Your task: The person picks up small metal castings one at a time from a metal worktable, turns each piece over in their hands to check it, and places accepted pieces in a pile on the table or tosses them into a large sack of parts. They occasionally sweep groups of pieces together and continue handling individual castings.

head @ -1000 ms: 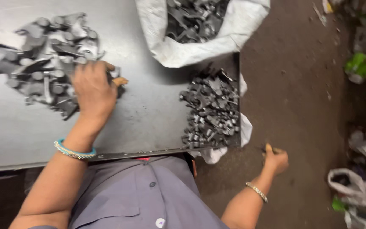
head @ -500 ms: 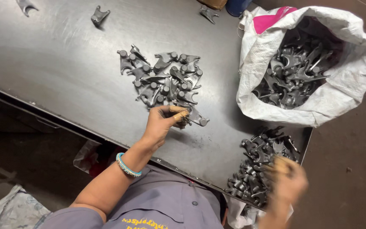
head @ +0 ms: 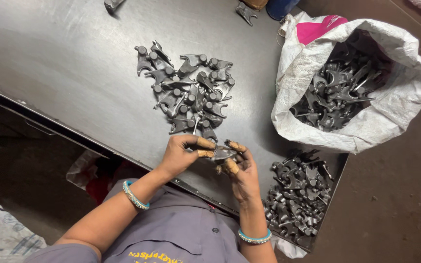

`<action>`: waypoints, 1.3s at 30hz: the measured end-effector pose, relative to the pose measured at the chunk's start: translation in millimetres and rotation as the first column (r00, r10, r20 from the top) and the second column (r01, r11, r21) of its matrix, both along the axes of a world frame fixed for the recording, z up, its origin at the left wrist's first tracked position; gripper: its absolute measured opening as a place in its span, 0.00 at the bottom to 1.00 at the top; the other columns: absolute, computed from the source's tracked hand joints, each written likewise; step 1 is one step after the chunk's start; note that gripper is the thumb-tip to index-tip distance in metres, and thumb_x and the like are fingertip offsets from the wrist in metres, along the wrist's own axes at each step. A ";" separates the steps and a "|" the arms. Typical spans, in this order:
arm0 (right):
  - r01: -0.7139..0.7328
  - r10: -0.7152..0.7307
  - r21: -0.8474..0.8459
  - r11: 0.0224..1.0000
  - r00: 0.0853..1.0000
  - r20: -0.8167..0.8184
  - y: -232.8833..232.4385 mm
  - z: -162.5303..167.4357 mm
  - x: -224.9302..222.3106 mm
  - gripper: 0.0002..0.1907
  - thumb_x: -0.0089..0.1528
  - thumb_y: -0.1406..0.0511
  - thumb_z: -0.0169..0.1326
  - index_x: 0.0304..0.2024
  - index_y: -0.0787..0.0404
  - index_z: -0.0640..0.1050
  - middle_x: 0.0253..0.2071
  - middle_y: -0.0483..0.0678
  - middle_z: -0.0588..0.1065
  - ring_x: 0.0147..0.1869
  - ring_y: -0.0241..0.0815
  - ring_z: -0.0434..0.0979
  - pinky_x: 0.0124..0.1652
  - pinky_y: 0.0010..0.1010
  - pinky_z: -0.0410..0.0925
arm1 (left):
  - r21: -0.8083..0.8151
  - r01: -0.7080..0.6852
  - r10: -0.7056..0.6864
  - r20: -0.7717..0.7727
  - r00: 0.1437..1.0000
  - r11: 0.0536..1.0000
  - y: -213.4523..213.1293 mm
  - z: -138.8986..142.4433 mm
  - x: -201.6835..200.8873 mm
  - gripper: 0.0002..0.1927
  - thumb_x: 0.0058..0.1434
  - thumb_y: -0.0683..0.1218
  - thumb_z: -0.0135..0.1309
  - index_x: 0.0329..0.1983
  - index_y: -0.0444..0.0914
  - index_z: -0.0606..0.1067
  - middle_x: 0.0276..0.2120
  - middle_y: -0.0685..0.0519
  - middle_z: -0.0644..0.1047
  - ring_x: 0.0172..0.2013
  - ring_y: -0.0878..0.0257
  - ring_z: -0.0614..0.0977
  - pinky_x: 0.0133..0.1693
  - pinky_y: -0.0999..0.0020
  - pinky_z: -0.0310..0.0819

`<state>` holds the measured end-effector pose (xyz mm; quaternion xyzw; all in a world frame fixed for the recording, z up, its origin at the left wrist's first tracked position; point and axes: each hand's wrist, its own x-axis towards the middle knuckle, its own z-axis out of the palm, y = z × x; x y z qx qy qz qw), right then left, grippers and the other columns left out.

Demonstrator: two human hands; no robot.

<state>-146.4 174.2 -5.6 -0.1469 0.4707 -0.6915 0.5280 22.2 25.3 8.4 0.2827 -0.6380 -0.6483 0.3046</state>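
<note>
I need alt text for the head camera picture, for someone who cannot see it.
Two hands, left hand and right hand, hold one small grey metal part over a dark metal table; a pile of parts and a white sack lie nearby.

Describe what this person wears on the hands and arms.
Both arms are bare below short grey sleeves. Each wrist carries a turquoise beaded bangle, on the left hand and the right hand. Several fingertips wear tan wrappings.
</note>
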 end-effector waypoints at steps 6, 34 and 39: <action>0.036 -0.041 -0.054 0.998 0.994 -0.098 3.1 8.4 4.3 0.33 0.56 0.80 0.59 0.63 0.64 0.67 0.60 0.54 0.72 0.59 0.44 0.76 0.50 0.38 0.77 | 0.013 0.028 -0.028 0.011 1.000 1.000 -2.5 -2.4 -4.7 0.12 0.51 0.36 0.65 0.41 0.35 0.85 0.38 0.50 0.87 0.39 0.67 0.86 0.44 0.71 0.80; 0.044 0.298 0.311 0.950 0.183 -0.937 -83.6 34.9 -14.3 0.28 0.50 0.75 0.67 0.52 0.60 0.75 0.48 0.54 0.78 0.53 0.51 0.78 0.54 0.38 0.70 | -0.484 -0.031 0.309 0.506 0.805 0.874 -31.5 25.3 24.3 0.36 0.41 0.42 0.72 0.57 0.43 0.75 0.53 0.37 0.65 0.50 0.37 0.73 0.49 0.47 0.71; 0.049 0.127 0.203 0.978 0.632 -0.764 -43.5 21.5 -39.3 0.25 0.60 0.74 0.59 0.59 0.63 0.69 0.56 0.49 0.76 0.54 0.38 0.79 0.49 0.27 0.74 | -0.527 -0.005 0.307 0.487 0.818 0.850 -28.1 13.3 19.6 0.30 0.44 0.40 0.69 0.54 0.39 0.77 0.49 0.40 0.68 0.49 0.42 0.74 0.49 0.50 0.72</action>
